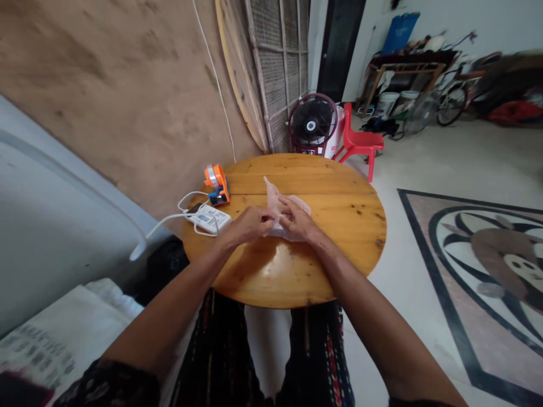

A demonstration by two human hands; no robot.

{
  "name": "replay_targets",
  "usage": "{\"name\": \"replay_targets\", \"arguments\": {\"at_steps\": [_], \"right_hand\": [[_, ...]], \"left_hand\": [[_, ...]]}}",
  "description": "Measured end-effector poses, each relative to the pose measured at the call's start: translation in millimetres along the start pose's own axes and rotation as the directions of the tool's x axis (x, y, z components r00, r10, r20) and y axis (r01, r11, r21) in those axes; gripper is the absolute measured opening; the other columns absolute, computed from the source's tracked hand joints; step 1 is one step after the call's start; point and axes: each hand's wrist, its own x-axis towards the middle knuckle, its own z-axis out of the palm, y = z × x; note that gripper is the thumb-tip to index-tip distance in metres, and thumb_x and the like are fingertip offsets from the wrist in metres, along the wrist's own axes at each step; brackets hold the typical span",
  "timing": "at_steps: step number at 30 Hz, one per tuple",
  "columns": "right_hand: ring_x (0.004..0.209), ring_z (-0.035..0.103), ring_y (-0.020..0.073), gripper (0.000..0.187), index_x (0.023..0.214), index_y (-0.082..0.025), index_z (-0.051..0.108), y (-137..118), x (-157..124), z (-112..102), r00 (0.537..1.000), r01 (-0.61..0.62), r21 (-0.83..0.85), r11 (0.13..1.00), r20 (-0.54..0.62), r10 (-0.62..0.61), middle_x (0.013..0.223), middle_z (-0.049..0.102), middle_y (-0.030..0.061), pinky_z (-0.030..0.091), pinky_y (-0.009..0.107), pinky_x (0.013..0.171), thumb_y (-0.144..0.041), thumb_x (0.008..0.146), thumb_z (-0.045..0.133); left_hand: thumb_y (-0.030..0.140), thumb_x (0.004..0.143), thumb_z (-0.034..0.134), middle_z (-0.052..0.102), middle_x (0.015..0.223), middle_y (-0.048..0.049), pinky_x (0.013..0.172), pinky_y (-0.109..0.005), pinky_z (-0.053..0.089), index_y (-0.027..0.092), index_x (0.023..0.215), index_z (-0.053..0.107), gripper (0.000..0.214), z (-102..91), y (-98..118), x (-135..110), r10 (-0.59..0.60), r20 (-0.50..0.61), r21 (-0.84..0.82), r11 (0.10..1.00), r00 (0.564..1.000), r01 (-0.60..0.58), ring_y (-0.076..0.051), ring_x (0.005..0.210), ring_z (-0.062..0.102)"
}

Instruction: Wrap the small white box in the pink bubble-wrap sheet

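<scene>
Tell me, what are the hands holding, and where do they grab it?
A thin pale pink plastic bag lying on the wooden table. The left hand and the right hand each pinch it at its near edge, close together.

The bag is pale pink, the table honey-brown, the dispenser orange, the chair red.

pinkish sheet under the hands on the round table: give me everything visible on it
The pinkish sheet looks thin, pale and slightly see-through, perhaps plastic film or light fabric; which one cannot be told. It is crumpled and lies mostly flat near the middle of the round wooden table, with one corner raised at the far side. The left hand and right hand cover its near edge and seem to pinch it where their fingers meet.
</scene>
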Motion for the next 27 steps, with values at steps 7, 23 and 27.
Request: {"name": "replay_targets", "arguments": {"at_steps": [7,23,27], "right_hand": [[0.121,0.053,0.0218,0.040,0.126,-0.026,0.055,-10,0,-10,0.999,-0.011,0.032,0.999,-0.037,0.012,0.129,0.057,0.0039,0.038,0.043,0.108,-0.037,0.087,0.050],[0.095,0.063,0.0200,0.028,0.095,-0.022,0.063,-15,-2,-20,0.946,-0.101,0.114,0.988,-0.295,0.131,0.102,0.067,0.0041,0.048,0.041,0.096,-0.040,0.074,0.066],[0.091,0.063,0.0193,0.028,0.095,-0.020,0.063,-34,-16,-29,0.970,-0.140,0.010,0.990,-0.202,0.139,0.099,0.067,0.0048,0.050,0.038,0.089,-0.039,0.074,0.066]], "left_hand": [[0.016,0.078,0.052,0.059,0.070,-0.0018,0.061,-0.026,0.039,0.016,0.074,0.069,0.018,10.2,-14,-8,0.206,-0.126,0.208,0.962,0.970,-0.177,-0.013,0.064,0.052],[0.012,0.082,0.049,0.067,0.104,-0.0086,0.089,-0.036,0.044,0.015,0.091,0.064,0.018,34.6,-38,-10,0.482,-0.322,0.239,0.874,0.815,-0.423,-0.022,0.094,0.054],[0.012,0.083,0.048,0.067,0.108,-0.0080,0.089,-0.035,0.044,0.016,0.097,0.066,0.023,36.2,-39,-9,0.504,-0.324,0.235,0.863,0.801,-0.447,-0.021,0.094,0.054]]}}
